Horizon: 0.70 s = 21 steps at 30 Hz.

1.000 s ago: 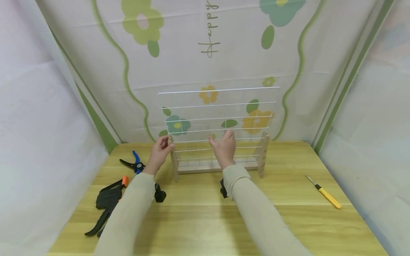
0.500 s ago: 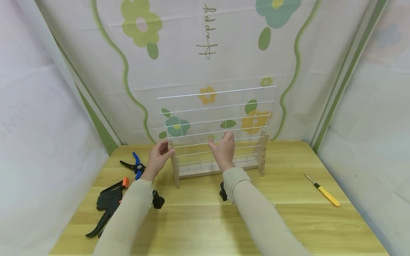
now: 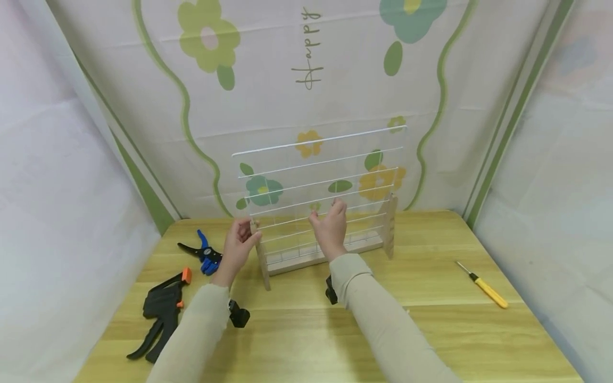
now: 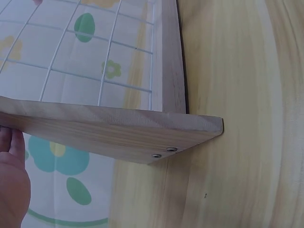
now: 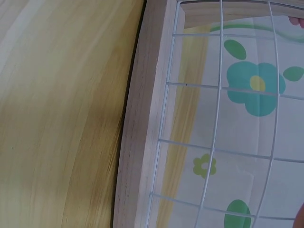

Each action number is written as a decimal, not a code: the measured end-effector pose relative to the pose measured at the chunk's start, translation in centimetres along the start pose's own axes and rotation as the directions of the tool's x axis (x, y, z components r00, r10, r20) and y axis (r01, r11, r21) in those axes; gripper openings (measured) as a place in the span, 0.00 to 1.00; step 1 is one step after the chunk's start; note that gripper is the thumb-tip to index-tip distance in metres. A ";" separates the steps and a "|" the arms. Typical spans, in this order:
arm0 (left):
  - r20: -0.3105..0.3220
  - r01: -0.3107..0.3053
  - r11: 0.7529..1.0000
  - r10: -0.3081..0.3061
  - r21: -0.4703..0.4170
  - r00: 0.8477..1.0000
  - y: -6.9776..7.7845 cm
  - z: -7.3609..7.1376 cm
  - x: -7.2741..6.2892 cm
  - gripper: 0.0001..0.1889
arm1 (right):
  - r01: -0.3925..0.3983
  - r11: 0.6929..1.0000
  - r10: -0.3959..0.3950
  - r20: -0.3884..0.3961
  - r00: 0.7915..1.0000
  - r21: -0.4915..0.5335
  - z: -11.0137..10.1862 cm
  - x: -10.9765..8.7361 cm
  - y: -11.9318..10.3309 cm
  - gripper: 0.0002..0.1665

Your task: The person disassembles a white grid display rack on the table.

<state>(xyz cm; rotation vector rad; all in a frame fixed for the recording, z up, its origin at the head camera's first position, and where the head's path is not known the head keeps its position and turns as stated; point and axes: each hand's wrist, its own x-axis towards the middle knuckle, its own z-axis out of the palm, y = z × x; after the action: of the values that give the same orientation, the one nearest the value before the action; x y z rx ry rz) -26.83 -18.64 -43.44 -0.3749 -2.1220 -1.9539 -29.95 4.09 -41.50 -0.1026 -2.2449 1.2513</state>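
A rack of pale wood holds an upright white wire grid (image 3: 318, 141) between two wooden side panels. My left hand (image 3: 235, 249) grips the left side panel (image 3: 264, 266) near its top. In the left wrist view, fingers of that left hand (image 4: 12, 185) lie against the outer face of the side panel (image 4: 99, 135), which has two screw heads low down. My right hand (image 3: 330, 231) is before the middle of the grid, thumb spread from loosely bent fingers, overlapping the wires. The wooden base bar (image 5: 142, 114) runs along the grid's foot on the table.
On the left of the wooden table (image 3: 297, 340) lie blue-and-black pliers (image 3: 207, 253) and a black bar clamp (image 3: 165, 306) with orange parts. A yellow-handled screwdriver (image 3: 489, 291) lies at the right. A patterned white curtain (image 3: 268, 96) hangs behind.
The rack has turned: its left side, held by my left hand, has come toward me, while its right side has shifted slightly left. My right hand has hardly moved.
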 end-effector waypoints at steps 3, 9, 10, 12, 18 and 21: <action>-0.009 0.067 0.997 -0.067 0.028 0.998 0.2 0.4 -0.6 0.22 | -0.010 1.000 0.010 0.008 1.000 -0.018 -0.1 -0.2 0.0 0.35; -0.014 0.093 0.992 -0.092 0.081 0.996 0.7 0.4 -1.6 0.23 | -0.018 1.000 0.018 0.049 0.999 0.001 -0.4 -0.7 -0.4 0.40; -0.013 0.086 0.992 -0.086 0.090 0.996 0.9 0.3 -1.7 0.23 | -0.019 1.000 0.019 0.057 0.998 0.005 -0.4 -0.8 -0.5 0.40; -0.015 0.070 0.993 -0.069 0.098 0.997 1.0 0.3 -2.0 0.23 | -0.016 1.000 0.016 0.069 0.997 -0.003 -0.5 -0.9 -0.7 0.40; -0.026 0.057 0.992 -0.055 0.114 0.998 2.0 0.7 -3.0 0.24 | -0.035 0.999 0.036 0.075 0.997 -0.010 -0.8 -1.3 -0.7 0.43; -0.033 0.052 0.992 -0.048 0.114 0.998 2.7 0.9 -3.8 0.23 | -0.027 1.000 0.026 0.088 0.996 0.010 -1.0 -1.6 -0.6 0.44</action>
<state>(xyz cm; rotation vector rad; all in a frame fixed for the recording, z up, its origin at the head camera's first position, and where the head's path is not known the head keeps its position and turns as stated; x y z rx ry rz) -22.35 -17.65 -42.28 -0.2713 -2.2326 -1.8399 -27.94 4.02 -41.31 -0.0752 -2.3186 1.3054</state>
